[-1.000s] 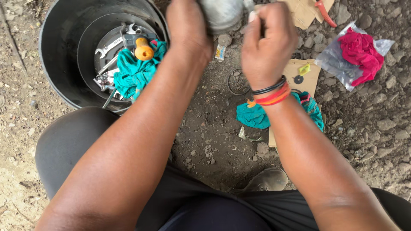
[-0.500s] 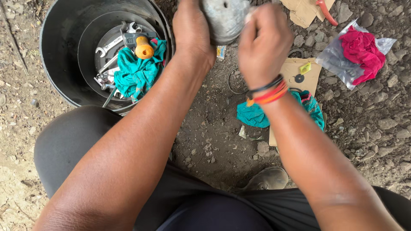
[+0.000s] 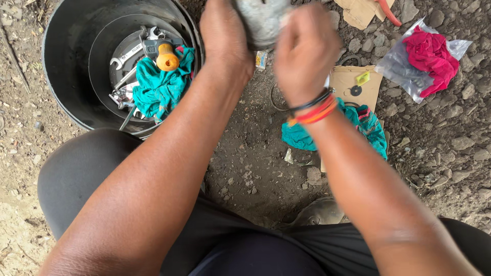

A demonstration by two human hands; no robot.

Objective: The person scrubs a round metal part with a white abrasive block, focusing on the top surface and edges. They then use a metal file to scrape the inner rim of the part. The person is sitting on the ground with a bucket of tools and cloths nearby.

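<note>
Here, in the head view, the person is looking down at two bare hands held up over the dirt ground (image 3: 245, 168). The left hand (image 3: 225, 38) is wrapping around the left side of a round grey metal thing (image 3: 261, 20), which is sitting at the very top of the picture and is partly cut off by the edge. The right hand (image 3: 304, 53) is pressing against the right side of that same grey thing with its fingers curled. This hand is looking blurry, so I cannot tell just how the fingertips are sitting. Red, orange and black bands (image 3: 314, 110) are going around the right wrist.

To the left, a black bucket (image 3: 66, 66) is standing on the ground. Inside it, a teal cloth (image 3: 161, 87) is lying on some silver wrenches (image 3: 128, 53), and a tool with an orange handle (image 3: 167, 57) is resting on top. Under the right arm, another teal rag (image 3: 365, 125) is lying beside a piece of cardboard (image 3: 353, 84). Far to the right, a clear bag with a pink cloth (image 3: 429, 53) is lying on the stones.
</note>
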